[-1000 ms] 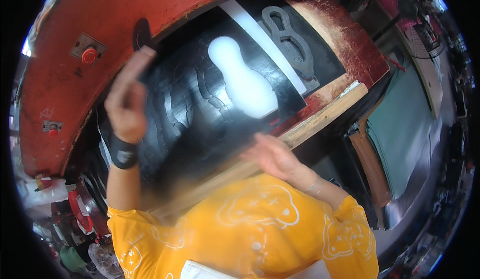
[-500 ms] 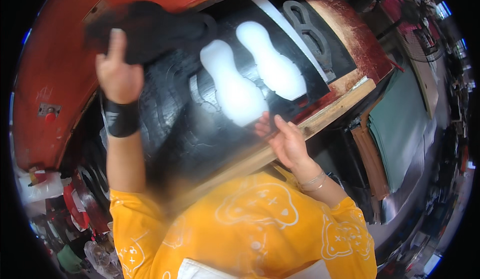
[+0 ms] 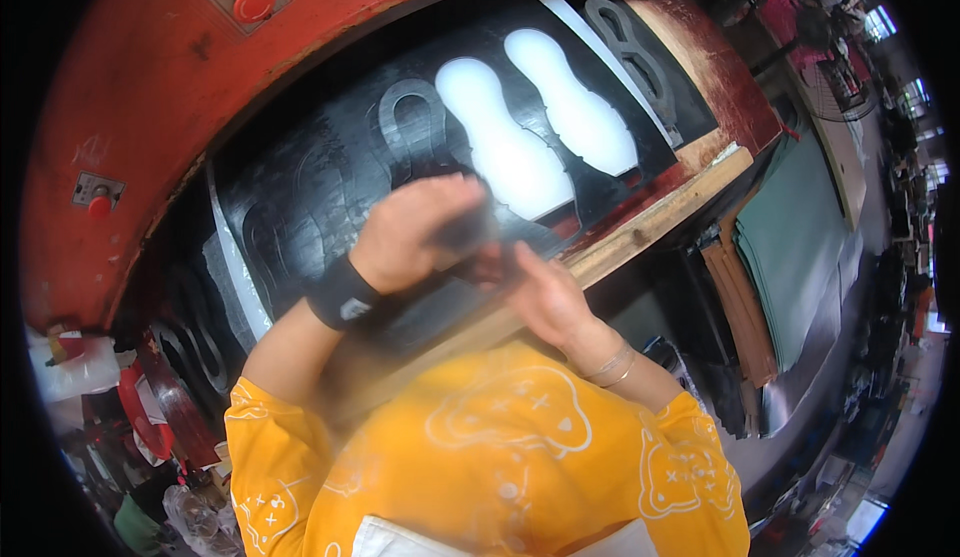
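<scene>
Two white sole-shaped pieces point(image 3: 508, 147) point(image 3: 575, 107) lie side by side on a black board point(image 3: 290, 147). My left hand point(image 3: 405, 237), with a black band at the wrist, reaches over the board beside the nearer white piece. Its fingers are smeared by motion, and a dark blur lies under them that I cannot make out. Close by, near the wooden edge, my right hand point(image 3: 550, 302) has its thumb apart from its partly hidden fingers. Beyond my left hand lies a dark sole-shaped outline frame point(image 3: 410, 107), its near end covered by that hand.
A wooden rail point(image 3: 650, 217) borders the board's near side. Another grey sole-shaped frame point(image 3: 635, 62) lies at the far right, past a pale strip point(image 3: 590, 47). Red machinery point(image 3: 150, 87) with a red button point(image 3: 254, 2) curves along the far left. Green sheets point(image 3: 800, 247) hang at right.
My left hand has swung from the far left back toward my right hand. The dark blurred thing by it is gone from the far left, uncovering the red button. My right hand has shifted slightly nearer.
</scene>
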A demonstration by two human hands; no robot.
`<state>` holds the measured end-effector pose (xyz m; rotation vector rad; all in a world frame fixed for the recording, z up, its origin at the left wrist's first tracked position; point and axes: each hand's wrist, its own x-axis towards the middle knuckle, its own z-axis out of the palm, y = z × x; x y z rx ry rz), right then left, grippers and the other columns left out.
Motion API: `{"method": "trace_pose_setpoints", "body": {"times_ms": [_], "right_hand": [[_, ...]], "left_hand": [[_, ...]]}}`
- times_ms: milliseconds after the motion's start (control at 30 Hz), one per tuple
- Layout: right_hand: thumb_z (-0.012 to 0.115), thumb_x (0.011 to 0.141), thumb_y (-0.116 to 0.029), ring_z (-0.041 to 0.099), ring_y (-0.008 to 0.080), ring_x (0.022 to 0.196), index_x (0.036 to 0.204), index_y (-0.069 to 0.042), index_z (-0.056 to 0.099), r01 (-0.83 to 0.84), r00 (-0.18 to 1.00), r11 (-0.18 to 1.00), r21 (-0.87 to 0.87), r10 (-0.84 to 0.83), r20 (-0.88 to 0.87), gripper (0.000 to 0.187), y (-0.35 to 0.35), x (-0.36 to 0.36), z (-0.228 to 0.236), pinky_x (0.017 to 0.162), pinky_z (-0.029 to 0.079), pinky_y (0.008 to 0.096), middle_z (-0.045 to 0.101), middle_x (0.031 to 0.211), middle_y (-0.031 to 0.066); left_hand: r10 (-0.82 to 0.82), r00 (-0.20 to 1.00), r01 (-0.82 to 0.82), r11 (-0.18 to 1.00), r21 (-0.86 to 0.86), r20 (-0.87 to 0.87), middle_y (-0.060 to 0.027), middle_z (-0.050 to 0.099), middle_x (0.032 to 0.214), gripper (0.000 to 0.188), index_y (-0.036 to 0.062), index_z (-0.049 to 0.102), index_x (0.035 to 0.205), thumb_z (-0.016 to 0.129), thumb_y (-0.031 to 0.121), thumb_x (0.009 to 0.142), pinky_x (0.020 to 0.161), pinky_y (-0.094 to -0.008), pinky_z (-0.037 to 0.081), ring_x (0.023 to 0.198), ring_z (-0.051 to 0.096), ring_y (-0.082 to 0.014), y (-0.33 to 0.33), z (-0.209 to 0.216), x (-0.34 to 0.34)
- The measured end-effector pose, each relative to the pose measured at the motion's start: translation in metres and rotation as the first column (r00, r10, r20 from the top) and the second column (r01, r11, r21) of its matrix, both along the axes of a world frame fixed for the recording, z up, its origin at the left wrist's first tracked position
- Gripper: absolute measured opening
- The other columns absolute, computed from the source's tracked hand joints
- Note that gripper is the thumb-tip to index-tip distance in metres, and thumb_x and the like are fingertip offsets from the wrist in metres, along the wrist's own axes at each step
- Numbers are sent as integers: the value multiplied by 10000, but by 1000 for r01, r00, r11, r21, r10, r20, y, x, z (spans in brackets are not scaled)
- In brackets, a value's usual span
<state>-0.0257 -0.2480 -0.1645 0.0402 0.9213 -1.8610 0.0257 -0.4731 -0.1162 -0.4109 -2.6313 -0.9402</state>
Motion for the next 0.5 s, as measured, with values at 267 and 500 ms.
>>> {"method": "trace_pose_setpoints", "body": {"times_ms": [267, 500], "right_hand": [[534, 983, -228, 592, 215, 1014, 1168, -45, 565, -6, 963, 1000, 6, 4, 268, 262, -1, 24, 2, 939, 474, 409, 620, 1066, 76], [487, 1013, -261, 571, 214, 1135, 1216, -70, 566, -110, 899, 972, -209, 187, 396, 290, -35, 69, -3, 1016, 428, 419, 617, 1194, 81]], "left_hand": [[504, 803, -248, 767, 592, -317, -170, 667, 1131, 311, -50, 613, 1204, 562, -14, 899, 901, -304, 494, 990, 650, -194, -103, 87, 51], [-59, 987, 78, 990, -120, 150, -138, 556, 1334, 568, 65, 596, 1256, 689, 75, 696, 1094, -463, 363, 1297, 474, -328, -18, 7, 96]]}}
